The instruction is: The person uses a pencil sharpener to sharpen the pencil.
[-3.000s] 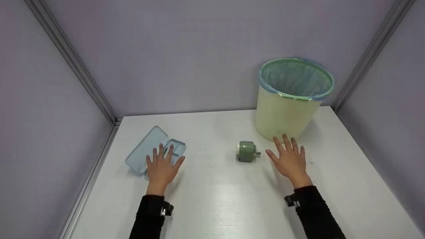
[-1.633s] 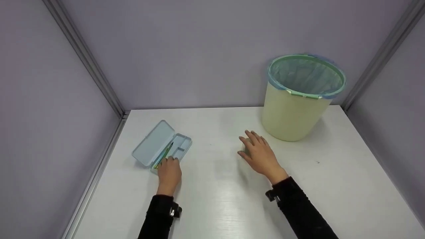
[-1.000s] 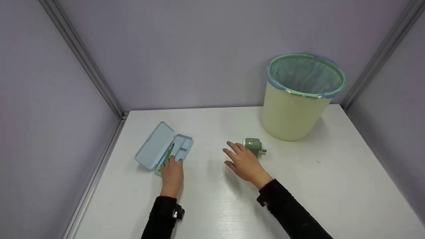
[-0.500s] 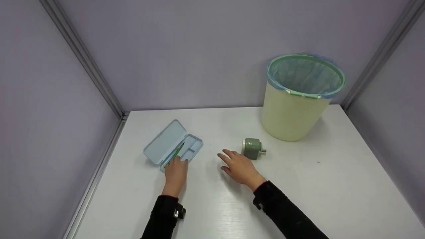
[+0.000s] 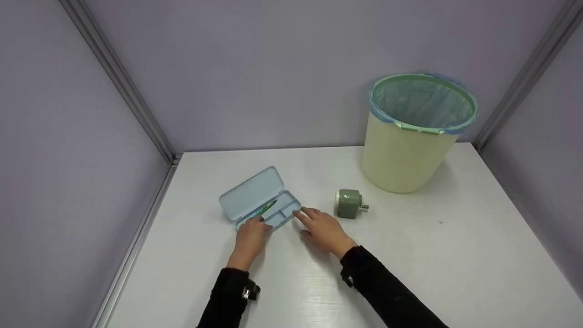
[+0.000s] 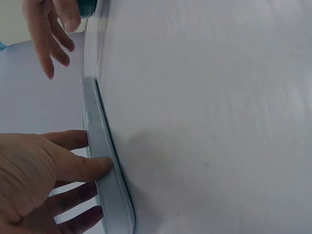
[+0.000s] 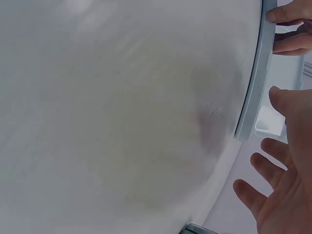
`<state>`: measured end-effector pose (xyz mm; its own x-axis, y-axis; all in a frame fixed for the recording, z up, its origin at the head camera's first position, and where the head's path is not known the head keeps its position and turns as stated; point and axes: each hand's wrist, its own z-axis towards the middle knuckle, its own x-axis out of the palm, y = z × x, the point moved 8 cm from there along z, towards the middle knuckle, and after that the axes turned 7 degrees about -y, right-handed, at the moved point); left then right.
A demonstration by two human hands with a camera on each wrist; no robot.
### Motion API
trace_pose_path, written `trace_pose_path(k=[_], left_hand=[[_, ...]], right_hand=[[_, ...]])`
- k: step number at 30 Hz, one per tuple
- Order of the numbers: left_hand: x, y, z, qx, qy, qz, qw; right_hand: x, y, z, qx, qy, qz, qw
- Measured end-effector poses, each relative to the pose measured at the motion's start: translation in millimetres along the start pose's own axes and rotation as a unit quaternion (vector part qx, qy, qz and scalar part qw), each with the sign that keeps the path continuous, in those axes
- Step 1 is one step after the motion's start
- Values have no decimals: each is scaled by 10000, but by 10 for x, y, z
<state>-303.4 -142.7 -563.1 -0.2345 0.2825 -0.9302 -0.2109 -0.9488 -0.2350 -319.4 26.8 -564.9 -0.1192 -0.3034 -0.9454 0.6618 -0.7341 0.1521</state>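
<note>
A light blue pencil case [image 5: 253, 193] lies on the table with its lid swung back; a green pencil [image 5: 268, 207] lies in its tray. My left hand [image 5: 250, 239] grips the near wall of the tray: in the left wrist view the thumb [image 6: 92, 168] presses the outer side and the fingers reach over the rim. My right hand [image 5: 324, 231] is at the tray's right end, fingers spread and holding nothing, fingertips right at the rim. To its right stands a green crank pencil sharpener [image 5: 349, 203].
A pale yellow waste bin [image 5: 407, 159] with a blue liner stands at the back right of the white table [image 5: 387, 278]. Grey-purple panels [image 5: 273, 82] enclose the table at the back and both sides.
My left hand took hold of the pencil case and slid it right. My right hand, earlier over the sharpener, moved left to the case. The sharpener stays in place.
</note>
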Motion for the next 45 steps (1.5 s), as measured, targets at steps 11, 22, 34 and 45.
trace_pose_path(k=[11, 22, 34, 45], left_hand=[[53, -42, 1, 147, 228, -220, 9994], [85, -58, 20, -112, 316, -476, 9983], [94, -98, 25, -151, 114, -321, 9993], [92, -39, -22, -221, 426, -687, 9965]], right_hand=[[148, -71, 68, 531, 270, -68, 9982], [150, -114, 88, 584, -9, -162, 9982], [97, -28, 59, 373, -600, -1079, 9916], [42, 76, -21, 408, -735, -1042, 9910]])
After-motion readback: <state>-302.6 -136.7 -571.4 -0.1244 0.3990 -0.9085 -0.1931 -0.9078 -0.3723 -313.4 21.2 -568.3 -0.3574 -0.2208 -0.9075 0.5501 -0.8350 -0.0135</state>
